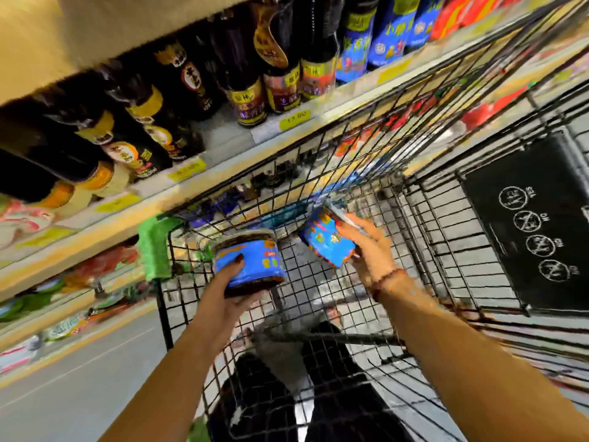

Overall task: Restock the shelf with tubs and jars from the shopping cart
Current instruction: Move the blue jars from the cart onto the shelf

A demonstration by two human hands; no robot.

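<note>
**Two blue-labelled jars held above the cart**

The person holds one jar in each hand over the shopping cart (414, 199), whose black wire basket fills the middle and the right of the view.

The left hand (234, 295) grips the first jar (255, 266) from below. The thumb lies on the blue label and the fingers are curled under the bottom. This jar is nearly upright, and dark contents show above and below its label.

The right hand (366, 247) grips the second jar (325, 242) from its right side, with the fingers curled around the lid end. This jar is strongly tilted, its lid pointing up and to the right. A thin bracelet (387, 279) is on the right wrist. The two jars are near each other but do not touch.

The shelf (223, 148) runs just beside the cart on the left. On it stand dark sauce bottles (248, 90) and, further along, bottles with blue labels (357, 43). Yellow price tags (298, 118) are on its front edge.

A green thing (156, 247) hangs at the cart's corner; the blur hides what it is. A black sign (535, 224) with round pictograms is fixed on the cart's far right side.
</note>
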